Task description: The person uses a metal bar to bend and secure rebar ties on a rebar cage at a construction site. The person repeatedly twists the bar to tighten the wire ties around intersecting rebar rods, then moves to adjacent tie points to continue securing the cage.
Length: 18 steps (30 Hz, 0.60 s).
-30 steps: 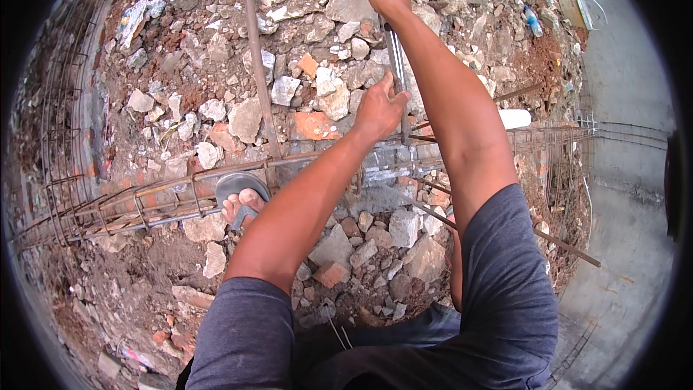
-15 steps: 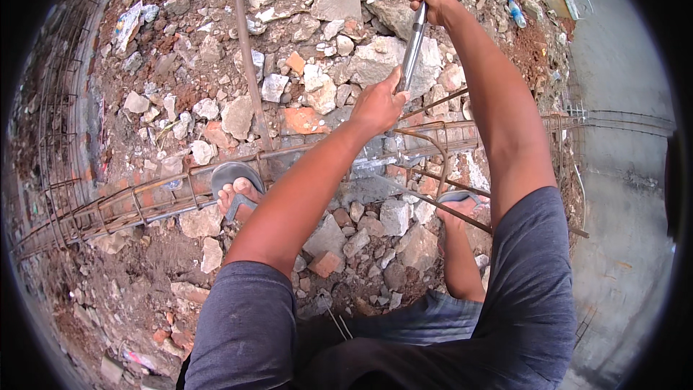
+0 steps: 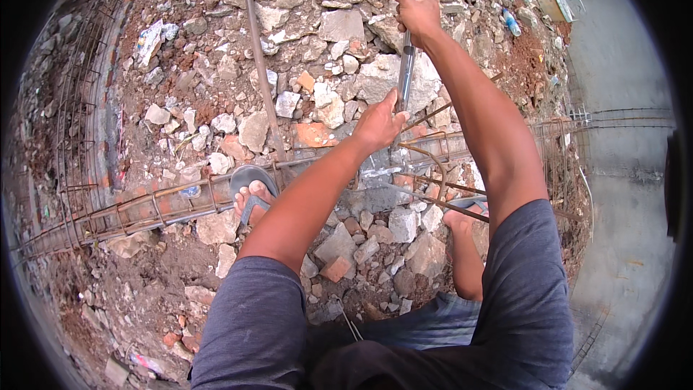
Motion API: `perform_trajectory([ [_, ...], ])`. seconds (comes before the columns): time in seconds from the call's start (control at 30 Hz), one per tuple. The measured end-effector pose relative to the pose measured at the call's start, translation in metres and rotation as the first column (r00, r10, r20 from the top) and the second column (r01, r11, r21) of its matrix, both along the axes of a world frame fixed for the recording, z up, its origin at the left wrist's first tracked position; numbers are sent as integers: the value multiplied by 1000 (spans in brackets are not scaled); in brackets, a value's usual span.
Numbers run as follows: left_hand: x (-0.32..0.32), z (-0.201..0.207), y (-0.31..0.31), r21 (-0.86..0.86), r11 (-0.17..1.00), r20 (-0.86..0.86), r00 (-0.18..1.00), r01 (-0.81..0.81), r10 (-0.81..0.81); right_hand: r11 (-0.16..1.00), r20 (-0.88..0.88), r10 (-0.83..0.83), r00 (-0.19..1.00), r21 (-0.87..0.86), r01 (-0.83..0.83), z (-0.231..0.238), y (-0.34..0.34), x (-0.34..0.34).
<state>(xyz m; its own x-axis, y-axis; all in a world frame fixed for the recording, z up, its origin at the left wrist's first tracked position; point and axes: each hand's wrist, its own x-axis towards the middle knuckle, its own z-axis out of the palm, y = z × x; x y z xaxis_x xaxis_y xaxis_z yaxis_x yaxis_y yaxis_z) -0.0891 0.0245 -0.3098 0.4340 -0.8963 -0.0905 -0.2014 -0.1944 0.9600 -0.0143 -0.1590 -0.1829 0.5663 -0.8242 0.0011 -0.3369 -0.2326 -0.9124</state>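
A shiny metal pipe (image 3: pixel 406 76) stands steeply in front of me, over the rebar cage (image 3: pixel 130 211). My right hand (image 3: pixel 419 16) is closed round its upper part. Lower down, my left hand (image 3: pixel 381 124) is wrapped round the pipe near its bottom end. That end is partly hidden by my left hand, so I cannot tell whether it sits over a bar. Just below lies a bent rusty rebar (image 3: pixel 435 161), with straight bars crossing beside it.
My sandalled feet rest by the cage, the left foot (image 3: pixel 254 195) and the right foot (image 3: pixel 465 211). A rusty pole (image 3: pixel 263 65) leans ahead on broken rubble. A plastic bottle (image 3: pixel 511 22) and a bucket (image 3: pixel 554 4) lie far right, beside a grey concrete floor (image 3: pixel 624 195).
The pipe's upper end has swung left and looks more upright. My right hand has moved left and slightly nearer with it, while my left hand keeps its hold. The view has shifted a little.
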Motion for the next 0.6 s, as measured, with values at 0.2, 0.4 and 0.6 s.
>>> perform_trajectory([
  [0.2,13,11,-51,-156,969,-349,929,-191,127,999,16,-24,1000,-41,25,4,14,-7],
  [0.4,22,49,-74,-39,959,-200,942,-281,268,995,59,22,998,-103,-16,11,20,-18],
  [0.6,2,51,-78,-161,967,-159,972,-199,174,980,117,-141,983,-121,155,34,25,-62],
])
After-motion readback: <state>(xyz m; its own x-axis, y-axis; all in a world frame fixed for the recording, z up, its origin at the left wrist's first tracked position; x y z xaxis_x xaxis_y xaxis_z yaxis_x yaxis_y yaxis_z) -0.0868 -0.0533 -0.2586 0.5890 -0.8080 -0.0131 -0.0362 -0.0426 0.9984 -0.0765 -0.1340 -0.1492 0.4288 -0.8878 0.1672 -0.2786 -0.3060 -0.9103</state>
